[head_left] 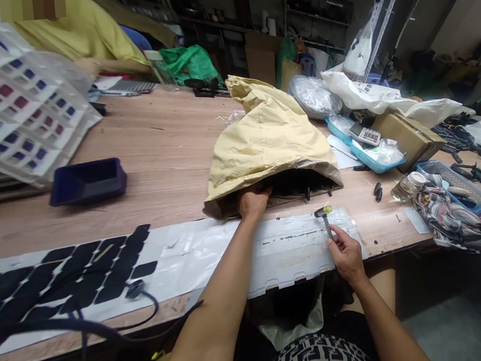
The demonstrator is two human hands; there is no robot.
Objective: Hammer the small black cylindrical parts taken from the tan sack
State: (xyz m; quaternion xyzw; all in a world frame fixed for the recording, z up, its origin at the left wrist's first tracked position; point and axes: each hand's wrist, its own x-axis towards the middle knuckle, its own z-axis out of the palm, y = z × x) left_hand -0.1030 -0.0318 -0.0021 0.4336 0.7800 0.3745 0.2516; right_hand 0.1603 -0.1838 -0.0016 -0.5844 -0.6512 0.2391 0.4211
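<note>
My left hand (253,202) reaches into the mouth of a yellow sack (268,136) lying on the table. Its fingers are mostly hidden in the dark opening, where small black pieces (308,193) show at the lower edge. In my right hand (346,254) is a small hammer (327,222) with a black and yellow head, held upright by its handle. Beneath both hands lies a white sheet (289,255) along the table's front edge. Further left on the same sheet are rows of flat black pieces (100,266).
A dark blue tray (88,182) and a white plastic basket (19,104) are on the left. A black cable (68,326) crosses the front left. On the right are a calculator (365,134), a cardboard box (409,137), a jar (408,187) and a crumpled cloth (448,213). A person in a yellow top (80,31) sits opposite.
</note>
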